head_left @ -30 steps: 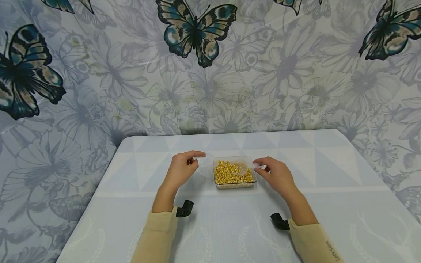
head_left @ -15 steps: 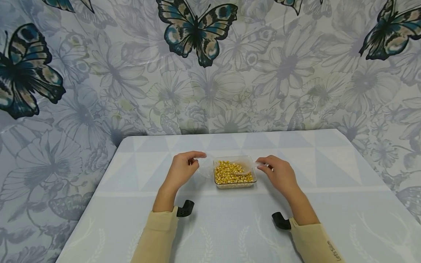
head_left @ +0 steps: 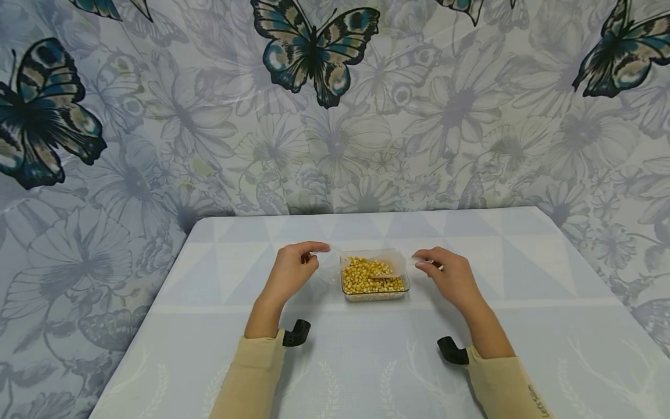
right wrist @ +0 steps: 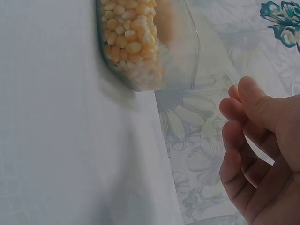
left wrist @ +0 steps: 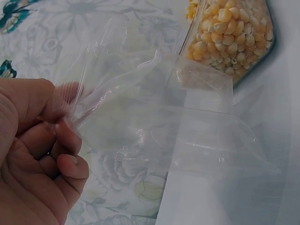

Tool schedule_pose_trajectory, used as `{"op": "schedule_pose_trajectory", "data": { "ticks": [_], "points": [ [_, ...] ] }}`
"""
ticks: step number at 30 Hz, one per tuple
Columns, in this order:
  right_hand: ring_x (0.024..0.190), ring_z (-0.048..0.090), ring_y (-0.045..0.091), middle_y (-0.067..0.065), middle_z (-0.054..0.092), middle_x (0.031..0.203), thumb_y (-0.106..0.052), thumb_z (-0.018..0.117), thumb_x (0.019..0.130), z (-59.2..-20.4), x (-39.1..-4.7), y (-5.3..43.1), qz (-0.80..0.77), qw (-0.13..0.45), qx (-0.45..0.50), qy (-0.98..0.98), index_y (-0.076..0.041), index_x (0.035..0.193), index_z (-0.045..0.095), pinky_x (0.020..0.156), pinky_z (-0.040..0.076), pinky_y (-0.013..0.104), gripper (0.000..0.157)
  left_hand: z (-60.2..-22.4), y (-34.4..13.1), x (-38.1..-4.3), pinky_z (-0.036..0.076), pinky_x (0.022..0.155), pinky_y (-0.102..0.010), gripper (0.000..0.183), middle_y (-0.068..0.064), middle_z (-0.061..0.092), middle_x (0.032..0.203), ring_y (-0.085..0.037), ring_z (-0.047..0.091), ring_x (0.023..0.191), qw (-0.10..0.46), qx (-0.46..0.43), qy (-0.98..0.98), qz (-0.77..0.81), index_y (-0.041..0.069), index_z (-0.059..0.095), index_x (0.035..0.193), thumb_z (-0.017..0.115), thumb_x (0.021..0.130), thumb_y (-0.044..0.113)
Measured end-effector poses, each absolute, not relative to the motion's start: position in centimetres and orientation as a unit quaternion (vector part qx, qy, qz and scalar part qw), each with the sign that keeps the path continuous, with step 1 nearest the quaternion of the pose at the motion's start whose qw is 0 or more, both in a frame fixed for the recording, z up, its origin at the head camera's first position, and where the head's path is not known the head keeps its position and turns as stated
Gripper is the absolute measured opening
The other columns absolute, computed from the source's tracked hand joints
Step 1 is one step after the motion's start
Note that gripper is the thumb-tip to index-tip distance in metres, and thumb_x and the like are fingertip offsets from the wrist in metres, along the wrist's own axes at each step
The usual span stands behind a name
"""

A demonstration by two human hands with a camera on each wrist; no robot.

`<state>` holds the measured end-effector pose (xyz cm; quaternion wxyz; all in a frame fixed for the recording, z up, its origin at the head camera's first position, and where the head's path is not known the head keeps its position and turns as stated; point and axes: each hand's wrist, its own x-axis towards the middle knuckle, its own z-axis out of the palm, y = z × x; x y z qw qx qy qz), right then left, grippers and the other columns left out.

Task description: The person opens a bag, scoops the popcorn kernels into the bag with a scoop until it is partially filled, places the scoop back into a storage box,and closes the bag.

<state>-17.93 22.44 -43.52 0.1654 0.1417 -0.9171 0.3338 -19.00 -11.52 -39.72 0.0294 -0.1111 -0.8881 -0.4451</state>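
My left hand (head_left: 292, 267) pinches the top of a clear plastic zip bag (left wrist: 136, 124) between thumb and index finger. The bag hangs limp and looks empty, just left of a clear rectangular container (head_left: 374, 297). Yellow corn kernels (head_left: 361, 276) fill much of that container. On its right side, my right hand (head_left: 447, 273) pinches the thin handle of what looks like a clear plastic spoon (right wrist: 231, 73). The bowl end seems to lie over the kernels at the container's right; its see-through outline is hard to make out.
A pale table (head_left: 335, 361) with a triangle pattern at the back carries the container. Behind it hangs a floral backdrop (head_left: 335, 157) with butterflies. Black camera mounts (head_left: 296, 333) stick out from both sleeve cuffs.
My right hand has drawn slightly to the right, away from the container, with the spoon handle still pinched. The left hand and the bag have barely moved.
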Motion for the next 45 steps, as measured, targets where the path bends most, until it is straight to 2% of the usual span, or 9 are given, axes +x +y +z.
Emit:
{"op": "schedule_pose_trajectory", "data": {
  "ticks": [3, 6, 11, 15, 19, 26, 37, 45],
  "points": [
    [0.067, 0.060, 0.006, 0.001, 0.072, 0.089, -0.013, 0.073, 0.089, -43.6, -18.0, 22.8, 0.353, 0.164, 0.139, -0.910, -0.014, 0.109, 0.076, 0.057, 0.047, 0.024, 0.021, -39.7, -11.5, -19.0, 0.032, 0.051, -0.024, 0.041, 0.000, 0.076, 0.104, -0.014, 0.039, 0.055, 0.030, -0.113, -0.888, -0.444, 0.019, 0.075, 0.117, 0.050, 0.092, -0.002],
    [0.067, 0.059, 0.007, 0.003, 0.072, 0.088, -0.015, 0.071, 0.091, -43.6, -18.0, 23.2, 0.377, 0.143, 0.122, -0.907, -0.014, 0.111, 0.075, 0.057, 0.046, 0.025, 0.021, -39.6, -11.4, -19.0, 0.031, 0.050, -0.024, 0.041, -0.002, 0.076, 0.104, -0.014, 0.038, 0.055, 0.031, -0.113, -0.888, -0.445, 0.018, 0.075, 0.117, 0.050, 0.092, -0.002],
    [0.067, 0.060, 0.020, 0.013, 0.070, 0.084, -0.022, 0.067, 0.095, -43.9, -18.1, 23.5, 0.420, 0.082, 0.083, -0.900, -0.014, 0.116, 0.074, 0.056, 0.046, 0.026, 0.024, -39.6, -11.3, -18.9, 0.031, 0.050, -0.024, 0.042, -0.002, 0.075, 0.096, -0.014, 0.038, 0.055, 0.029, -0.111, -0.889, -0.442, 0.019, 0.075, 0.117, 0.050, 0.091, -0.002],
    [0.069, 0.062, 0.028, 0.016, 0.070, 0.086, -0.023, 0.066, 0.096, -44.1, -18.2, 23.7, 0.436, 0.061, 0.070, -0.895, -0.013, 0.119, 0.073, 0.057, 0.048, 0.027, 0.025, -39.6, -11.3, -18.9, 0.031, 0.050, -0.024, 0.041, 0.000, 0.074, 0.089, -0.014, 0.038, 0.055, 0.027, -0.109, -0.889, -0.444, 0.019, 0.076, 0.117, 0.050, 0.091, -0.001],
    [0.070, 0.062, 0.025, 0.013, 0.070, 0.085, -0.023, 0.066, 0.096, -44.2, -18.3, 23.6, 0.444, 0.059, 0.064, -0.892, -0.013, 0.119, 0.073, 0.058, 0.049, 0.027, 0.026, -39.6, -11.2, -18.9, 0.031, 0.050, -0.024, 0.040, -0.001, 0.073, 0.088, -0.014, 0.038, 0.055, 0.027, -0.111, -0.886, -0.450, 0.017, 0.075, 0.118, 0.051, 0.091, -0.001],
    [0.069, 0.061, 0.025, 0.013, 0.069, 0.084, -0.025, 0.066, 0.096, -44.1, -18.2, 23.6, 0.461, 0.056, 0.058, -0.884, -0.012, 0.119, 0.073, 0.063, 0.053, 0.032, 0.027, -39.7, -11.2, -18.9, 0.031, 0.050, -0.024, 0.041, -0.003, 0.076, 0.103, -0.014, 0.037, 0.055, 0.027, -0.111, -0.883, -0.455, 0.016, 0.075, 0.119, 0.051, 0.091, -0.001],
    [0.066, 0.059, 0.014, 0.014, 0.069, 0.085, -0.026, 0.066, 0.096, -43.5, -18.0, 23.2, 0.477, 0.073, 0.052, -0.874, -0.012, 0.117, 0.073, 0.063, 0.053, 0.033, 0.026, -39.9, -11.1, -19.0, 0.031, 0.050, -0.024, 0.042, 0.000, 0.075, 0.093, -0.013, 0.038, 0.055, 0.033, -0.111, -0.884, -0.454, 0.019, 0.075, 0.118, 0.051, 0.091, -0.001],
    [0.069, 0.061, 0.023, -0.006, 0.068, 0.082, -0.026, 0.066, 0.096, -42.9, -17.9, 23.0, 0.477, 0.099, 0.054, -0.872, -0.013, 0.115, 0.074, 0.060, 0.051, 0.028, 0.025, -39.9, -10.9, -18.9, 0.030, 0.050, -0.024, 0.042, -0.007, 0.074, 0.090, -0.014, 0.036, 0.054, 0.024, -0.112, -0.884, -0.453, 0.019, 0.074, 0.120, 0.050, 0.091, 0.000]
  ]
}}
